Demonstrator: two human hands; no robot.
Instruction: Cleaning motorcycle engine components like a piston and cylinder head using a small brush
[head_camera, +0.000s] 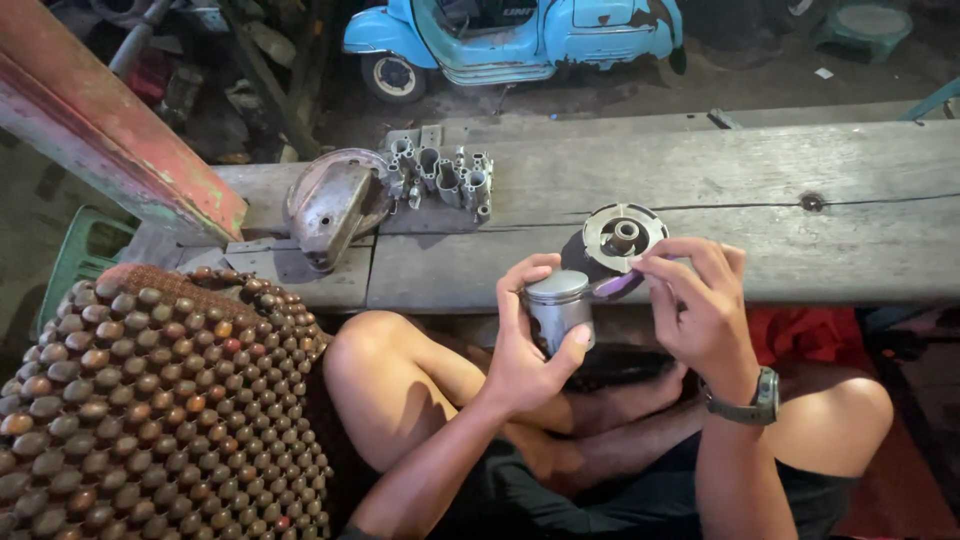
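One shiny metal piston (558, 305), round like a small cup with a flat top, sits in the left hand (525, 345). Its fingers wrap tight around it, above the lap. The right hand (700, 305) pinches a purple strip (618, 285) just beside the piston. Behind them a round metal part (620, 238) rests on the wooden bench (850, 200). A blue scooter (510, 40) stands far back.

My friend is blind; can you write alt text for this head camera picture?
A seated person's left hand grips a grey metal piston while the right hand touches its upper edge. Beyond lie a wooden bench with engine parts and a blue scooter.
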